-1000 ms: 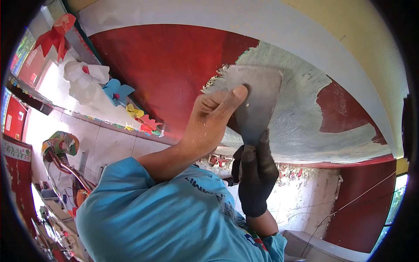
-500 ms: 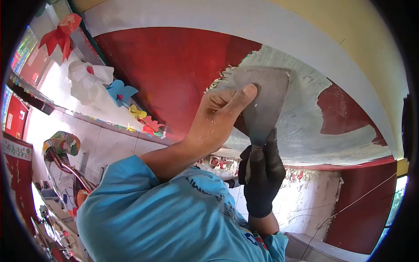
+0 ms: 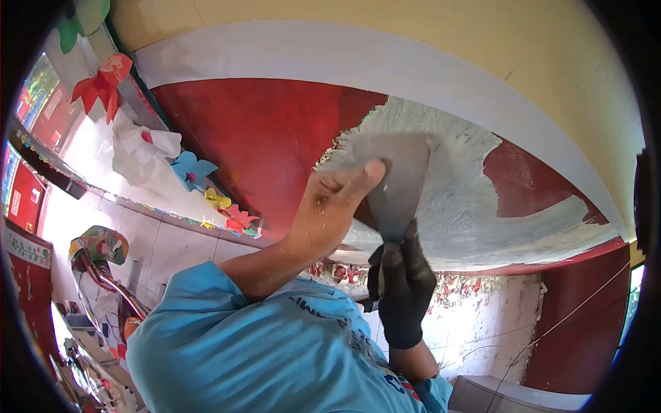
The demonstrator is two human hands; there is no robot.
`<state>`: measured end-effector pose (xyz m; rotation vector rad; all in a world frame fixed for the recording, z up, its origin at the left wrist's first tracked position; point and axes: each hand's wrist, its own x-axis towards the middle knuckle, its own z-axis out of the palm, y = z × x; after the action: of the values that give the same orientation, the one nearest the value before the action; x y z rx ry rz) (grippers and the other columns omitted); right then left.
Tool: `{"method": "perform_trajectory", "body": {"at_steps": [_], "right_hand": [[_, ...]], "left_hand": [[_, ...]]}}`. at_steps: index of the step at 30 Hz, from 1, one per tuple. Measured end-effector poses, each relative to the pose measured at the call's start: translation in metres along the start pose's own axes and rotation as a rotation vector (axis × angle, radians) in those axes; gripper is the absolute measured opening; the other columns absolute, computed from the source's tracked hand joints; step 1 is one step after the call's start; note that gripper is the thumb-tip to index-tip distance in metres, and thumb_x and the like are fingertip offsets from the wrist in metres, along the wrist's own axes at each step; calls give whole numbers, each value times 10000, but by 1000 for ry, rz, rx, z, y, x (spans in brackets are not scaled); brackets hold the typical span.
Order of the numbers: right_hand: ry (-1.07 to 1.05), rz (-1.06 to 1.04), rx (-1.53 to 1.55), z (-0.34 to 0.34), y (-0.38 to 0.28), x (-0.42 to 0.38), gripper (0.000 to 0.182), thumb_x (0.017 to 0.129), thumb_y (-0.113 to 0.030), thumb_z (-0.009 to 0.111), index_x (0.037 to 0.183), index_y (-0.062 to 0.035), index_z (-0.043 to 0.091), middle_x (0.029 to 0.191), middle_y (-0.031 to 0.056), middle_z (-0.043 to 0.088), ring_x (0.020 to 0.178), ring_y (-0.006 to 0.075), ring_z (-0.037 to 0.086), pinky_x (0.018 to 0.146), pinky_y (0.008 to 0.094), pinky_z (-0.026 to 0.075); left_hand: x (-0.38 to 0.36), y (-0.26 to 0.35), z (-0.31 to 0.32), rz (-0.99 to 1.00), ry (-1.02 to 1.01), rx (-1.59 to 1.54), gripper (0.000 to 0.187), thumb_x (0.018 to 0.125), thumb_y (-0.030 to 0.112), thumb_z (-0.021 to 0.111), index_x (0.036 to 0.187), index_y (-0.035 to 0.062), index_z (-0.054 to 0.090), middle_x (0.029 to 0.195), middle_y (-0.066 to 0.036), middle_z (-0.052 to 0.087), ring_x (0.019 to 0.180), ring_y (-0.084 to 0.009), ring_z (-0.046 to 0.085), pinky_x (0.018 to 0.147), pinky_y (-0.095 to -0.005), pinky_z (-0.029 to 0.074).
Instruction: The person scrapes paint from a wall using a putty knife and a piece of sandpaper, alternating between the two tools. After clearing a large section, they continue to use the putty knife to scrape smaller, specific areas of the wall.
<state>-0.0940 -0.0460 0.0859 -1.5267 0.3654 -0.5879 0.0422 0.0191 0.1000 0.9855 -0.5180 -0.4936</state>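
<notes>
A wide-bladed scraper (image 3: 399, 182) lies against a wall panel, its broad edge pointing up and slightly blurred. My right hand (image 3: 406, 296), in a black glove, is wrapped round its handle from below. My bare left hand (image 3: 323, 206) has its thumb on the face of the blade, with the other fingers mostly hidden behind it. Pale specks dot that hand and wrist. Under the blade is a pale grey-green patch (image 3: 454, 172) with streaks. Red paint (image 3: 255, 131) with a ragged, flaking edge borders it on the left, and a smaller red area (image 3: 520, 175) on the right.
A curved white band (image 3: 330, 51) and a yellow wall (image 3: 413, 20) lie above the panel. Paper flowers (image 3: 193, 168) hang along the left side. Below are a tiled surface (image 3: 186, 227), a flaking white wall (image 3: 482, 316) and a thin cable (image 3: 571, 310).
The view has shifted, so wall, hands and scraper all appear lower and further left. Both hands keep the same hold, and the scraper has barely moved against the wall.
</notes>
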Motion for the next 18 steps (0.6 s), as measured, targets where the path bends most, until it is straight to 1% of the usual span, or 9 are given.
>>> {"method": "perform_trajectory", "body": {"at_steps": [2, 4, 6, 7, 9, 12, 14, 16, 18], "right_hand": [[-14, -31, -31, 2, -11, 2, 480, 909, -68, 455, 1372, -92, 331, 674, 6, 533, 494, 49, 459, 435, 204, 399], [-37, -26, -6, -1, -9, 4, 468, 915, -66, 445, 1369, -75, 331, 675, 4, 533, 494, 48, 454, 434, 203, 398], [-17, -37, 5, 1, -4, -1, 462, 914, -59, 440, 1363, -48, 331, 678, 9, 536, 493, 51, 451, 432, 202, 396], [0, -4, 5, 1, -5, 0, 461, 914, -62, 442, 1360, -37, 332, 673, 11, 535, 491, 52, 450, 429, 203, 393], [17, 41, 7, 4, -8, 3, 460, 913, -64, 445, 1357, -26, 333, 668, 13, 534, 488, 52, 450, 425, 204, 390], [-17, -135, 54, 9, -17, 10, 451, 916, -79, 443, 1352, -24, 342, 657, 19, 532, 474, 50, 447, 414, 204, 380], [2, -72, -6, 6, -19, 6, 439, 921, -96, 436, 1344, -15, 353, 649, 25, 531, 458, 47, 443, 406, 206, 373], [16, 14, 49, 1, -6, -4, 442, 924, -99, 427, 1347, -3, 341, 652, 30, 536, 448, 47, 434, 395, 203, 363], [34, 54, 75, 2, -2, -1, 445, 926, -106, 429, 1349, -3, 337, 656, 33, 542, 451, 47, 435, 393, 202, 361]], "left_hand": [[2, 17, 8, 6, -10, -117, 300, 890, 267, 570, 706, 38, 633, 663, -27, 611, 578, -75, 561, 521, -231, 453], [-1, 10, 4, -12, 8, -42, 313, 889, 278, 570, 702, 33, 627, 675, -34, 617, 603, -81, 578, 541, -238, 468], [-4, 8, 14, -55, 69, -49, 403, 904, 316, 551, 612, 38, 565, 622, 75, 509, 601, -9, 405, 529, -192, 326], [-1, 9, 13, -49, 66, -52, 403, 904, 316, 551, 612, 38, 565, 622, 75, 509, 601, -9, 405, 529, -192, 326], [5, 13, 9, 38, 30, -24, 318, 886, 291, 571, 708, 33, 622, 682, -29, 623, 592, -81, 597, 508, -234, 485], [11, 32, 12, -7, -14, 6, 311, 887, 288, 571, 724, 28, 624, 683, -12, 617, 624, -74, 593, 538, -237, 490], [5, 20, 9, 38, -7, -6, 329, 888, 290, 572, 688, 32, 615, 671, 3, 603, 615, -62, 567, 548, -233, 467], [-2, 10, 5, 8, 13, 247, 357, 889, 304, 572, 640, 49, 601, 656, 23, 583, 600, -32, 513, 534, -211, 415], [0, 15, 9, 11, 29, 190, 384, 895, 309, 566, 610, 54, 598, 661, 47, 573, 640, -3, 462, 571, -203, 375]]}}
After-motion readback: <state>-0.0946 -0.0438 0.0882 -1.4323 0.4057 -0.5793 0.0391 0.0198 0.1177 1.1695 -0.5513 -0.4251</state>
